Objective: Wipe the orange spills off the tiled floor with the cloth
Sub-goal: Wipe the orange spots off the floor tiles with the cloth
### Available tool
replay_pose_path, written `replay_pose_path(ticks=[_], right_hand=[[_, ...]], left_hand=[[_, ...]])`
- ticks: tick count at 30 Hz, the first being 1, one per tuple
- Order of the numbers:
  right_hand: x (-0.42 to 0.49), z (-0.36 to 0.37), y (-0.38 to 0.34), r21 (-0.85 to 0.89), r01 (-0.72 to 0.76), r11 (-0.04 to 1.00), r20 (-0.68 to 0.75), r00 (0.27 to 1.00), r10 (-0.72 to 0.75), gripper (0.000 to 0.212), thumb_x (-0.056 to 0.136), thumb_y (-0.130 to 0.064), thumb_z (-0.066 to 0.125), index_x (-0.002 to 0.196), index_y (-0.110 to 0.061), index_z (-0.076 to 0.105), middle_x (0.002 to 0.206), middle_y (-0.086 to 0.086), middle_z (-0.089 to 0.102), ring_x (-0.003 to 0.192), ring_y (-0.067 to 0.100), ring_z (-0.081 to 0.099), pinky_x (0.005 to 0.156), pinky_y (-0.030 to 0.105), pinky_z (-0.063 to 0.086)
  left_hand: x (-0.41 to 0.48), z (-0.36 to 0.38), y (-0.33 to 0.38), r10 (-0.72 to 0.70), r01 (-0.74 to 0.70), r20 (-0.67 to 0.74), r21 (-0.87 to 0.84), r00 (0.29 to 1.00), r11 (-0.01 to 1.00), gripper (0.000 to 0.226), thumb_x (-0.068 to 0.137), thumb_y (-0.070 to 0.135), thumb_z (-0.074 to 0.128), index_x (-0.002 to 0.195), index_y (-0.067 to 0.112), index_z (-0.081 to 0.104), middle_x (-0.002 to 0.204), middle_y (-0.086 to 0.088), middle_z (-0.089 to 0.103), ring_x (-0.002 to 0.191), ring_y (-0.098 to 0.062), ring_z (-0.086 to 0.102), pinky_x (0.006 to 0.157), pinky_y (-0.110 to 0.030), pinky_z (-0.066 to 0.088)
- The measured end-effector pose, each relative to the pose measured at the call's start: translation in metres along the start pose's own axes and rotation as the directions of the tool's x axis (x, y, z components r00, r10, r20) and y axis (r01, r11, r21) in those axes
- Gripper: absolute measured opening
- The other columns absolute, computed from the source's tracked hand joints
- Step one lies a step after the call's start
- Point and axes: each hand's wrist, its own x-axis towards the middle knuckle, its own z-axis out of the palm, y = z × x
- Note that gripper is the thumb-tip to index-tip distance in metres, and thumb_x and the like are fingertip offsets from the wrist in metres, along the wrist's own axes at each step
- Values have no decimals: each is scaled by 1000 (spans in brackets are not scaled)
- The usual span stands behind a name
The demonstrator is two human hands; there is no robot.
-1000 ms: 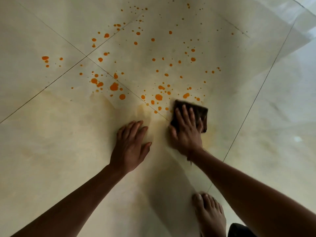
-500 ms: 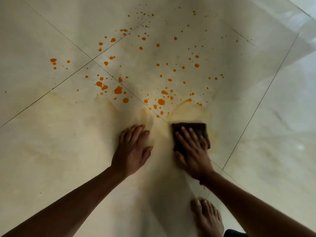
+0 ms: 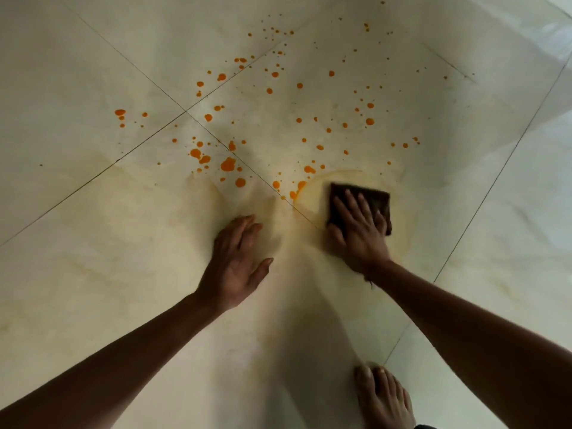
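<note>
One dark cloth [image 3: 360, 202] lies on the tiled floor [image 3: 77, 274]. Two hands show, left hand [image 3: 236, 267] and right hand [image 3: 360, 235], plus one bare foot [image 3: 383, 397]. Orange spills [image 3: 228, 164] number dozens, too many to count exactly.

An indoor room, likely a home. Large glossy cream tiles [image 3: 93, 274] with thin grout lines cover the floor; a bare foot [image 3: 382, 397] stands there.

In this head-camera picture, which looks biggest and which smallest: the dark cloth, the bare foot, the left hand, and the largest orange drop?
1. Left hand and bare foot: too alike to rank, and the foot is cut off and nearer the camera.
2. Dark cloth, partly covered by the right hand.
3. Largest orange drop, far smaller.
</note>
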Motion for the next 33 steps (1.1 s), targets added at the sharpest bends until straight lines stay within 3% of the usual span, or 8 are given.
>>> replay_pose_path(ticks=[2, 8, 15, 20, 26, 28, 31, 33], right_hand=[[32, 2, -35, 3, -46, 999, -23, 999, 46, 67, 95, -56, 27, 154, -28, 10, 163, -2, -4, 149, 20, -11, 119, 52, -8], [-44, 28, -55, -53, 410, 910, 109, 909, -403, 67, 91, -55, 27, 153, -31, 21, 163, -3, 9, 150, 21, -2, 118, 55, 5], [84, -6, -69, -24, 66, 998, 54, 996, -65, 69, 95, -56, 28, 155, -26, 8, 163, -1, -5, 149, 24, -12, 116, 56, -8], [8, 14, -61, -111, 676, 729, 211, 733, -647, 69, 90, -56, 37, 152, -27, 26, 162, 2, 18, 150, 25, 8, 117, 57, 8], [111, -28, -41, -101, 119, 988, 91, 990, -110, 69, 97, -57, 29, 155, -28, 8, 163, -1, -4, 149, 25, -8, 116, 57, -5], [80, -5, -67, -101, 373, 922, 118, 925, -361, 73, 93, -58, 36, 155, -26, 13, 163, 1, 3, 149, 27, -3, 117, 61, 1], [46, 9, -74, -130, 773, 621, 316, 626, -713, 70, 91, -60, 32, 152, -28, 21, 162, 2, 13, 150, 26, 4, 117, 54, 4], [82, -11, -63, -205, 783, 588, 333, 620, -710, 67, 95, -55, 34, 154, -27, 17, 163, 3, 9, 150, 25, 2, 117, 52, 3]], left_hand=[[3, -9, -13, -45, 47, -30, 50, 999, 998, 65, 90, 50, 53, 134, 2, 51, 142, -17, 46, 131, -36, 44, 105, -48, 38], [12, -32, -35, -314, 265, 207, 234, 926, 935, 104, 73, 82, 44, 148, 12, 30, 159, -13, 21, 146, -36, 17, 113, -56, 22], [19, -32, -46, -392, 196, 481, 408, 784, 892, 148, 43, 99, 45, 150, 19, -19, 158, -10, -28, 145, -35, -23, 117, -56, 0], [23, -45, -45, -364, 119, 577, 418, 731, 901, 156, 43, 85, 68, 149, 15, -23, 155, -13, -34, 142, -40, -29, 117, -57, 1], [26, -42, -41, -387, 87, 612, 460, 690, 883, 158, 46, 84, 69, 146, 10, -29, 151, -20, -38, 138, -47, -31, 115, -61, 1], [28, -42, -40, -394, 83, 622, 468, 677, 880, 158, 48, 83, 69, 145, 8, -29, 150, -21, -39, 137, -49, -32, 114, -63, 0], [29, -45, -37, -401, 94, 633, 460, 663, 883, 156, 49, 81, 71, 146, 9, -29, 149, -20, -41, 135, -48, -35, 114, -62, -3], [28, -47, -37, -399, 95, 627, 460, 669, 883, 156, 49, 82, 70, 146, 10, -30, 149, -19, -41, 135, -46, -36, 115, -61, -4]])
